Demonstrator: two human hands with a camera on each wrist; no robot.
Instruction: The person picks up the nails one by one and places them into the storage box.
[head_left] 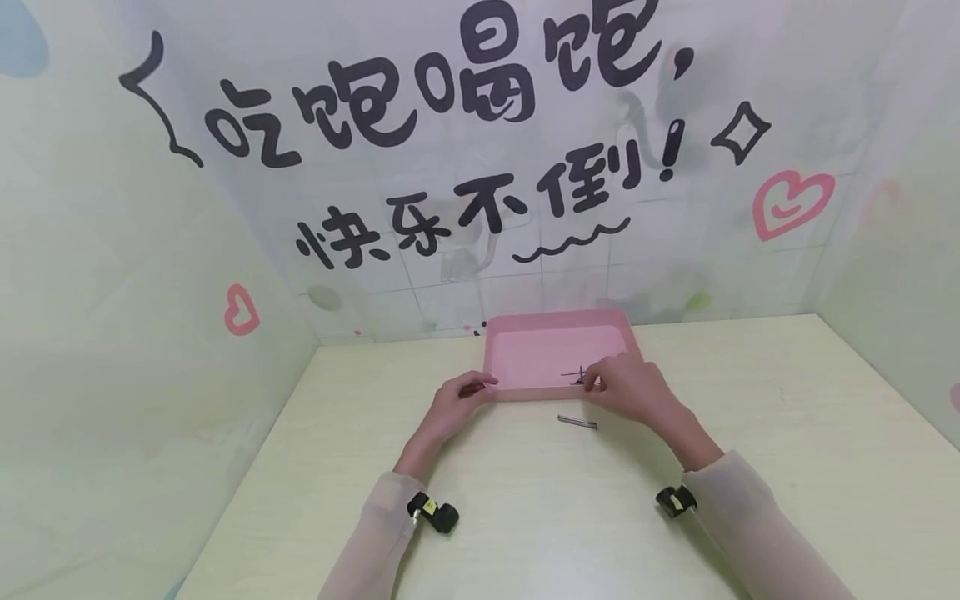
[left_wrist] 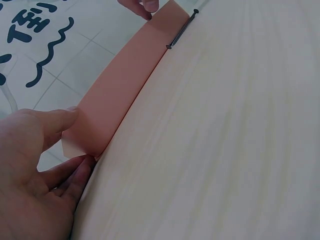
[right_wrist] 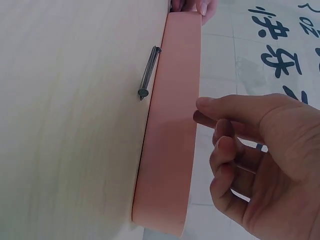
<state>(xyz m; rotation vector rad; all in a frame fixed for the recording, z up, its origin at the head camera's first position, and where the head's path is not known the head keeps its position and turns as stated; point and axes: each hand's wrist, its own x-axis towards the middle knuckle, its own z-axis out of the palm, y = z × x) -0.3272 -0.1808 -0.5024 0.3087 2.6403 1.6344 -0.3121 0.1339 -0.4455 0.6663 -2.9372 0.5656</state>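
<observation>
A shallow pink tray [head_left: 551,394] sits at the back of the table. My left hand [head_left: 456,406] grips its front left corner; in the left wrist view the thumb lies at the top of the wall [left_wrist: 117,85] and the fingers curl low beside it. At the tray's front right rim is my right hand [head_left: 630,387], thumb and index finger pinched together by several thin dark nails [head_left: 576,375]. A dark tip shows at those fingertips in the left wrist view. Two nails [right_wrist: 150,72] lie side by side on the table along the tray's front wall.
The pale wood-grain table [head_left: 495,500] runs forward to a printed backdrop [head_left: 420,300] right behind the tray. More printed sheeting stands along the left and right sides. A small black camera sits on each wrist.
</observation>
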